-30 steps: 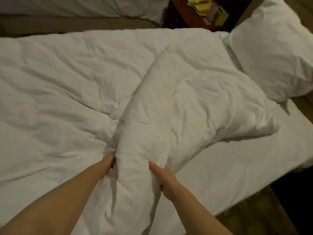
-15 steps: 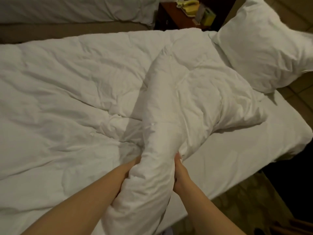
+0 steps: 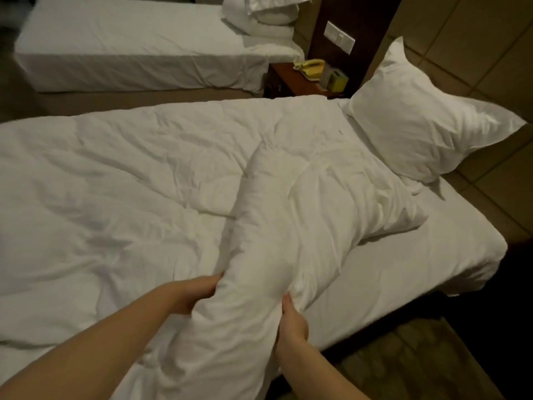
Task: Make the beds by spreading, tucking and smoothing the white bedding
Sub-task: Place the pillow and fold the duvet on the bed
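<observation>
Tugging unevenly with the left hand (image 3: 196, 293) and right hand (image 3: 291, 323), fingers clamped on the bunched duvet (image 3: 277, 226), could leave the sheet (image 3: 418, 272) exposed.

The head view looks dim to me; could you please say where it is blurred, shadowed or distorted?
Head view: dim, warm light; the pillow casts a shadow on the bare sheet; the left hand, gripping the duvet, looks motion-blurred, the right hand sharper; the duvet's far edge bows, wide-angle distortion.
</observation>
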`<state>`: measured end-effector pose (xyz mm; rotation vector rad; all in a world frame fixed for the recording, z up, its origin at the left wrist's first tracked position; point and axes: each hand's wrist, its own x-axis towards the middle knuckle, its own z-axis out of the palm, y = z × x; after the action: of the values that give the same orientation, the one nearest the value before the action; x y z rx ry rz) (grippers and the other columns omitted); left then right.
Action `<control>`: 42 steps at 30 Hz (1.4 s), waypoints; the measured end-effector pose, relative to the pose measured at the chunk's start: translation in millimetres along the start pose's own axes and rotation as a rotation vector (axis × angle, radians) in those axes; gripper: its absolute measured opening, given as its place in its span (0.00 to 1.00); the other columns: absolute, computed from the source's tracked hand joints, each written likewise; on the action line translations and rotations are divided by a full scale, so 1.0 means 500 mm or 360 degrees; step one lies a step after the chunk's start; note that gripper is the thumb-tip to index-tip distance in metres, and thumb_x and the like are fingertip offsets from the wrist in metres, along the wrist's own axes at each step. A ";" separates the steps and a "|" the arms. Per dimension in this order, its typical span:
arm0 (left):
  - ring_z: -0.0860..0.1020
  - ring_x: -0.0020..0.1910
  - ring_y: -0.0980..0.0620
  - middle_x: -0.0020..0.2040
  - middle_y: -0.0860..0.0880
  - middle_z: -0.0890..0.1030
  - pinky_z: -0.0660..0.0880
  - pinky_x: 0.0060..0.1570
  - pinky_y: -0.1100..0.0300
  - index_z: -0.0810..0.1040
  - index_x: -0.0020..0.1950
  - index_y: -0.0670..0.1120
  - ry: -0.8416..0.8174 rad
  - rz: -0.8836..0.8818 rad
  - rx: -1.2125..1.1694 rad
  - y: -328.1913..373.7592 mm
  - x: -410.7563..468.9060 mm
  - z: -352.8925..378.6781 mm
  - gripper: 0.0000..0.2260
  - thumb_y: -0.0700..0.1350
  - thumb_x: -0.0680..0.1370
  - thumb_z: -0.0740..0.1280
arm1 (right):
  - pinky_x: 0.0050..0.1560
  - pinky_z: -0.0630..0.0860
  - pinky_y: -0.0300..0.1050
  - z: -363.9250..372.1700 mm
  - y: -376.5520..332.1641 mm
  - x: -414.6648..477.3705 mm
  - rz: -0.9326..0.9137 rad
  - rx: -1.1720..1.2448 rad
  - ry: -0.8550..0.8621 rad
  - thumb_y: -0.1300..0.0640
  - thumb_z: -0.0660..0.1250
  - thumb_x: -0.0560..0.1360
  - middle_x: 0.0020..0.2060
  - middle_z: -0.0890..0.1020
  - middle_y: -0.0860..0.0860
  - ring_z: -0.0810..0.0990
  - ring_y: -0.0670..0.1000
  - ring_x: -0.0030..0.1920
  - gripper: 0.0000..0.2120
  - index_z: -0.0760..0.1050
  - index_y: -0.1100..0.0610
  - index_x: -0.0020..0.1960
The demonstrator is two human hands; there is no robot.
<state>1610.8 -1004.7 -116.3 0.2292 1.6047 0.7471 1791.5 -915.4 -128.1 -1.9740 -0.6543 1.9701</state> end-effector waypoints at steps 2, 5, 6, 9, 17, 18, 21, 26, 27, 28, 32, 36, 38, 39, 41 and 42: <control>0.69 0.66 0.49 0.69 0.47 0.68 0.65 0.66 0.57 0.61 0.72 0.43 0.0113 0.0044 0.0062 -0.033 0.009 0.001 0.17 0.43 0.82 0.53 | 0.57 0.76 0.54 -0.011 0.011 -0.009 0.0019 -0.0056 -0.0026 0.42 0.72 0.71 0.45 0.81 0.57 0.79 0.59 0.47 0.23 0.75 0.63 0.48; 0.77 0.58 0.47 0.64 0.46 0.76 0.71 0.60 0.55 0.70 0.69 0.44 -0.0123 -0.0181 0.0131 -0.066 0.013 0.019 0.24 0.58 0.79 0.59 | 0.57 0.77 0.55 -0.045 0.052 -0.008 0.0059 -0.0220 0.0090 0.39 0.70 0.71 0.48 0.82 0.60 0.79 0.61 0.49 0.29 0.77 0.66 0.53; 0.77 0.59 0.48 0.62 0.49 0.78 0.72 0.60 0.53 0.72 0.67 0.48 -0.0281 -0.0236 0.0215 -0.066 0.001 0.039 0.29 0.66 0.74 0.61 | 0.57 0.76 0.55 -0.057 0.060 -0.007 0.0049 -0.0225 0.0138 0.39 0.70 0.71 0.51 0.81 0.61 0.79 0.62 0.50 0.32 0.77 0.68 0.57; 0.72 0.65 0.48 0.66 0.48 0.73 0.68 0.65 0.54 0.65 0.72 0.46 -0.0312 -0.0059 0.0209 -0.066 -0.023 0.087 0.30 0.60 0.75 0.64 | 0.50 0.74 0.51 -0.080 0.066 -0.009 0.0115 -0.0142 0.0081 0.49 0.67 0.77 0.52 0.80 0.61 0.76 0.60 0.48 0.26 0.73 0.71 0.62; 0.71 0.55 0.50 0.67 0.46 0.71 0.67 0.56 0.58 0.64 0.73 0.43 -0.0039 -0.0004 -0.0074 -0.089 -0.049 0.103 0.19 0.49 0.83 0.53 | 0.60 0.74 0.57 -0.077 0.076 -0.040 -0.0111 -0.0421 -0.0048 0.45 0.72 0.71 0.64 0.73 0.59 0.74 0.60 0.55 0.38 0.59 0.57 0.74; 0.71 0.55 0.50 0.68 0.46 0.70 0.68 0.56 0.58 0.64 0.73 0.44 -0.0054 0.0013 -0.0108 -0.086 -0.052 0.098 0.20 0.52 0.83 0.54 | 0.62 0.72 0.59 -0.072 0.079 -0.041 -0.0149 -0.0460 -0.0052 0.42 0.71 0.71 0.67 0.70 0.59 0.73 0.62 0.59 0.41 0.56 0.53 0.76; 0.75 0.57 0.49 0.68 0.46 0.73 0.72 0.59 0.56 0.66 0.72 0.46 -0.0083 -0.0052 -0.0317 -0.089 -0.051 0.078 0.36 0.69 0.73 0.57 | 0.64 0.70 0.59 -0.058 0.070 -0.049 -0.0166 -0.0691 0.0010 0.34 0.67 0.70 0.71 0.63 0.59 0.69 0.64 0.64 0.43 0.53 0.49 0.77; 0.72 0.62 0.54 0.68 0.54 0.69 0.73 0.56 0.64 0.60 0.72 0.55 -0.0218 0.0269 -0.0105 -0.062 -0.078 0.069 0.46 0.68 0.60 0.73 | 0.66 0.66 0.63 -0.036 0.063 -0.051 -0.0221 -0.0967 0.0081 0.28 0.62 0.68 0.72 0.58 0.58 0.65 0.65 0.67 0.45 0.54 0.50 0.76; 0.69 0.64 0.55 0.71 0.55 0.64 0.70 0.56 0.65 0.54 0.75 0.58 -0.0191 0.0361 0.0051 -0.055 -0.081 0.073 0.44 0.61 0.65 0.74 | 0.66 0.66 0.64 -0.032 0.060 -0.051 -0.0227 -0.0988 0.0073 0.28 0.63 0.68 0.72 0.58 0.58 0.65 0.65 0.67 0.45 0.55 0.50 0.76; 0.67 0.65 0.55 0.73 0.55 0.61 0.69 0.57 0.65 0.50 0.77 0.59 -0.0111 0.0427 0.0162 -0.052 -0.079 0.074 0.43 0.54 0.70 0.74 | 0.66 0.66 0.64 -0.030 0.056 -0.053 -0.0213 -0.0986 0.0063 0.28 0.64 0.66 0.71 0.58 0.57 0.65 0.65 0.67 0.46 0.55 0.49 0.76; 0.68 0.64 0.55 0.72 0.54 0.66 0.68 0.58 0.64 0.61 0.73 0.61 0.0151 0.0629 0.0323 -0.041 -0.070 0.065 0.34 0.36 0.73 0.67 | 0.62 0.70 0.61 -0.025 0.035 -0.053 -0.0066 -0.0870 -0.0098 0.29 0.75 0.54 0.70 0.62 0.56 0.69 0.64 0.65 0.57 0.56 0.47 0.75; 0.72 0.66 0.53 0.63 0.54 0.75 0.67 0.62 0.64 0.75 0.58 0.63 0.0239 0.0879 0.0333 0.014 -0.055 0.047 0.27 0.34 0.70 0.66 | 0.59 0.75 0.55 -0.029 0.008 -0.052 0.0404 -0.0689 -0.0451 0.36 0.80 0.52 0.55 0.79 0.56 0.77 0.59 0.55 0.50 0.70 0.56 0.67; 0.72 0.65 0.53 0.64 0.50 0.76 0.66 0.60 0.70 0.76 0.62 0.53 0.0354 0.0968 0.0438 0.070 -0.042 0.028 0.22 0.32 0.74 0.67 | 0.56 0.77 0.55 -0.019 -0.016 -0.054 0.0379 -0.0620 -0.0587 0.41 0.78 0.61 0.54 0.81 0.57 0.79 0.59 0.55 0.38 0.73 0.59 0.65; 0.73 0.65 0.52 0.64 0.48 0.76 0.66 0.58 0.72 0.77 0.64 0.48 0.0454 0.1000 0.0540 0.104 -0.037 0.014 0.19 0.33 0.75 0.67 | 0.54 0.78 0.54 -0.008 -0.031 -0.059 0.0317 -0.0531 -0.0650 0.43 0.76 0.66 0.53 0.82 0.57 0.80 0.59 0.53 0.32 0.74 0.60 0.64; 0.74 0.64 0.49 0.64 0.45 0.78 0.68 0.57 0.68 0.78 0.64 0.45 0.0730 0.0983 0.0833 0.170 -0.028 -0.024 0.15 0.37 0.77 0.66 | 0.44 0.78 0.49 0.022 -0.066 -0.090 0.0170 -0.0399 -0.0750 0.48 0.71 0.73 0.48 0.82 0.56 0.80 0.56 0.48 0.20 0.76 0.60 0.58; 0.75 0.63 0.46 0.64 0.44 0.77 0.69 0.58 0.63 0.78 0.63 0.46 0.0884 0.0890 0.1025 0.200 -0.027 -0.043 0.14 0.41 0.78 0.64 | 0.39 0.77 0.47 0.037 -0.082 -0.108 0.0097 -0.0388 -0.0747 0.50 0.70 0.75 0.45 0.82 0.55 0.79 0.55 0.45 0.15 0.77 0.60 0.54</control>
<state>1566.4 -942.3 -47.3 1.0424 2.3270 0.7193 1770.1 -909.3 -61.3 -1.6698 -0.9935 2.5249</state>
